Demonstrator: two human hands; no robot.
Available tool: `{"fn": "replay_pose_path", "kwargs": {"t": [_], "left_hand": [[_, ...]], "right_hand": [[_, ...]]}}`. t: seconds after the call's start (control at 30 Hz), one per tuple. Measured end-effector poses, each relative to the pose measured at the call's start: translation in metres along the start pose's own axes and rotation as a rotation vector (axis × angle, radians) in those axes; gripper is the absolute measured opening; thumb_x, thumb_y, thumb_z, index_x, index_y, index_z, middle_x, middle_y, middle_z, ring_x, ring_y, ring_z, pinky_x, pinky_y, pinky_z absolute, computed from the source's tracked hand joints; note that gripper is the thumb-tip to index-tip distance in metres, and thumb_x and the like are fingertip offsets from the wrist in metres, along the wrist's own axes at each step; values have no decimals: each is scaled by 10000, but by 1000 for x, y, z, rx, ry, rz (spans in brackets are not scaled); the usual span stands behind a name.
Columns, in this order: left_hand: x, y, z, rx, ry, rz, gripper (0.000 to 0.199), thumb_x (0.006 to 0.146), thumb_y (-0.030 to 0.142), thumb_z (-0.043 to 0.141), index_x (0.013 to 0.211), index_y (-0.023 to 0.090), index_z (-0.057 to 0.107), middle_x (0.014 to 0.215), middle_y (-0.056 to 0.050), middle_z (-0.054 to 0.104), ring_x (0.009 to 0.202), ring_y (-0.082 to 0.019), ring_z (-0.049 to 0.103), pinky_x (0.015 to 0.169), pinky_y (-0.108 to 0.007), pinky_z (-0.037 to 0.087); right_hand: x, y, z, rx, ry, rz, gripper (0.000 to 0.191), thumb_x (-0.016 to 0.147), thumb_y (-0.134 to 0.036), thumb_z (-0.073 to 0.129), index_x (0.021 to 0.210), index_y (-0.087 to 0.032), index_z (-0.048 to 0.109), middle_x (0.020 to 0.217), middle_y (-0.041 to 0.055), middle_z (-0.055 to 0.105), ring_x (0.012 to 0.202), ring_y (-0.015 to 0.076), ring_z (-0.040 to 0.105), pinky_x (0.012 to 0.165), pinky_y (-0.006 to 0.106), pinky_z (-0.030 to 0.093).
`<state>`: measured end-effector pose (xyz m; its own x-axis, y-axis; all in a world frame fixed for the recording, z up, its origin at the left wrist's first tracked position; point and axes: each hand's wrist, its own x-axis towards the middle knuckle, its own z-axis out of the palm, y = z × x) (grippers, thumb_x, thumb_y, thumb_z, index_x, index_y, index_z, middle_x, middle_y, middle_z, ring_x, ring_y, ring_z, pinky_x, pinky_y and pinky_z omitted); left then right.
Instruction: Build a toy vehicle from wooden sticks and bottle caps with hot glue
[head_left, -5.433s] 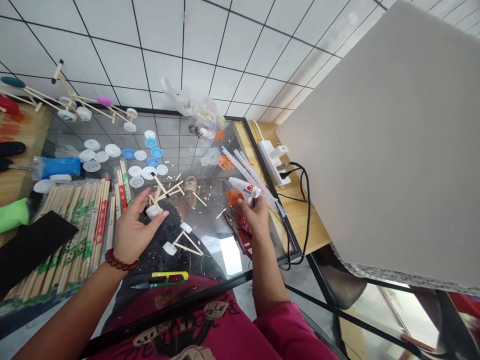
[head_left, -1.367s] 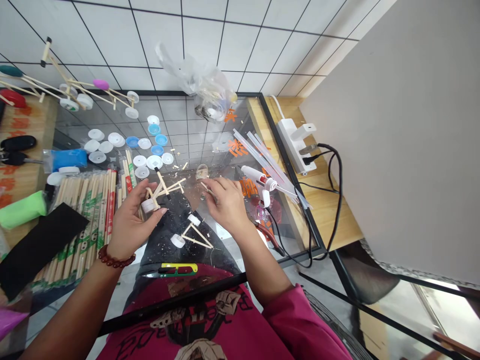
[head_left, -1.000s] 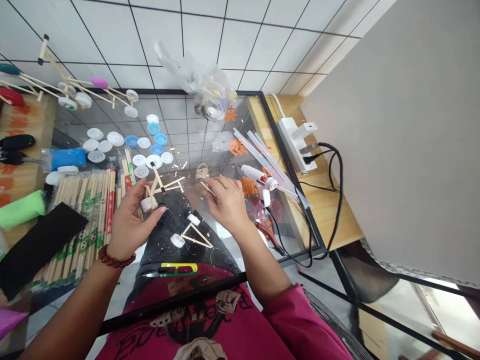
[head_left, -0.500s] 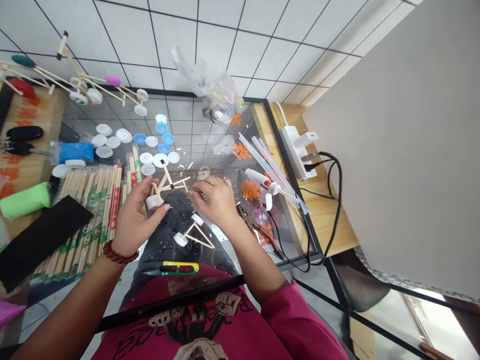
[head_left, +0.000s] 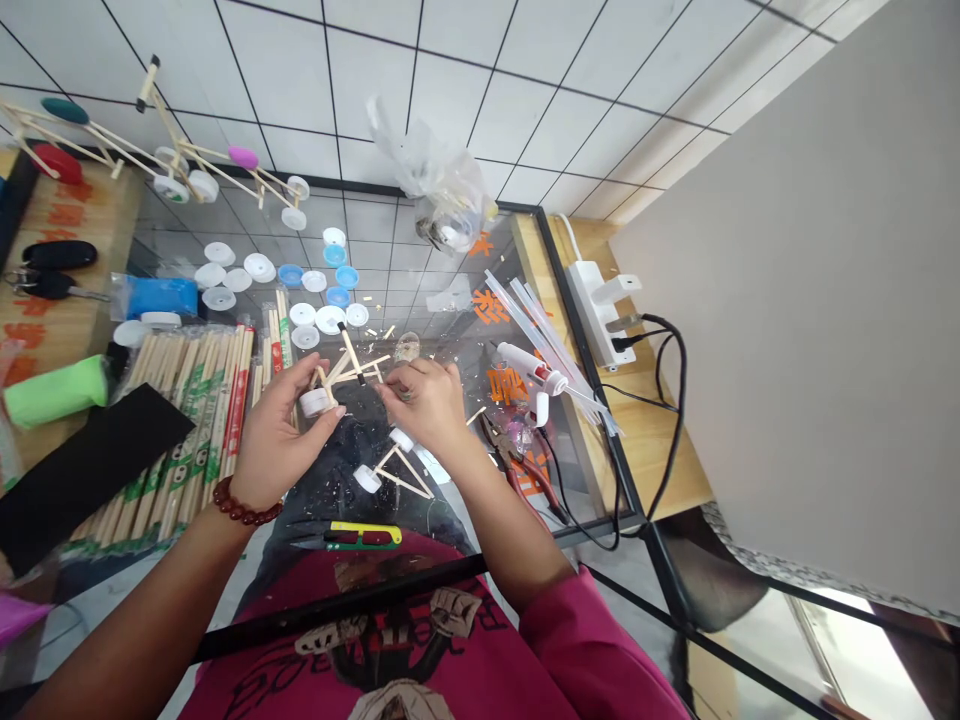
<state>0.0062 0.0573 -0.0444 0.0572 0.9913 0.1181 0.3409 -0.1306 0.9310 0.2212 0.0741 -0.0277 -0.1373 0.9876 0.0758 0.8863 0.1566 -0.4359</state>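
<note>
My left hand [head_left: 279, 440] is closed around the wheeled end of a small model frame made of wooden sticks [head_left: 349, 350], with a white bottle-cap wheel [head_left: 314, 403] between thumb and fingers. One stick of the frame carries black bands at its ends. At the frame's other end, my right hand [head_left: 429, 402] has its thumb and fingertips pinched at a short upright stick [head_left: 378, 373]; the fingers partly hide the contact. Below the hands lies a second stick piece [head_left: 405, 470], a triangle with two white cap wheels.
Packed chopsticks [head_left: 187, 430] and a black sheet [head_left: 90, 480] lie left. Loose bottle caps [head_left: 330, 320] are scattered behind. At right are a glue gun [head_left: 525, 365], glue sticks [head_left: 544, 340], pliers [head_left: 521, 465] and a power strip [head_left: 596, 310]. Yellow-green snips [head_left: 364, 535] lie near the front edge.
The whole view has shifted slightly, so things appear a little further right. The held frame has turned slightly in my left hand. My right fingers stay at its short stick.
</note>
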Motion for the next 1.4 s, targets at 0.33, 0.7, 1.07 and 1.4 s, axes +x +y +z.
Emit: {"fn": "replay_pose_path", "kwargs": {"t": [0.33, 0.7, 1.07, 1.4], "left_hand": [[-1, -1, 0, 2, 10, -4, 651, 867, 358, 786, 1476, 290, 567, 1448, -98, 660, 1319, -322, 650, 1163, -553, 528], [-2, -1, 1, -4, 7, -11, 633, 881, 365, 774, 1474, 375, 552, 1458, -48, 651, 1330, -312, 642, 1179, -563, 518], [-2, 3, 1, 28, 15, 20, 646, 861, 349, 791, 1466, 352, 563, 1433, -39, 671, 1321, -308, 651, 1172, -532, 535], [-1, 2, 2, 29, 21, 24, 650, 853, 365, 792, 1462, 355, 565, 1424, -21, 678, 1321, -302, 651, 1182, -530, 528]], "right_hand": [[0, -3, 8, -34, 39, 27, 226, 996, -346, 651, 832, -236, 760, 834, 9, 767, 855, 187, 678, 791, 334, 283], [0, -5, 9, -16, 72, 46, 138, 958, -295, 671, 865, -242, 759, 855, 13, 770, 867, 193, 682, 775, 335, 301], [1, -8, 14, -3, 95, 127, 192, 909, -268, 686, 725, -228, 720, 721, -15, 736, 719, 156, 655, 736, 317, 310], [2, -9, 16, -7, 115, 156, 176, 917, -286, 673, 760, -235, 737, 730, 2, 731, 744, 173, 663, 751, 313, 353]]}}
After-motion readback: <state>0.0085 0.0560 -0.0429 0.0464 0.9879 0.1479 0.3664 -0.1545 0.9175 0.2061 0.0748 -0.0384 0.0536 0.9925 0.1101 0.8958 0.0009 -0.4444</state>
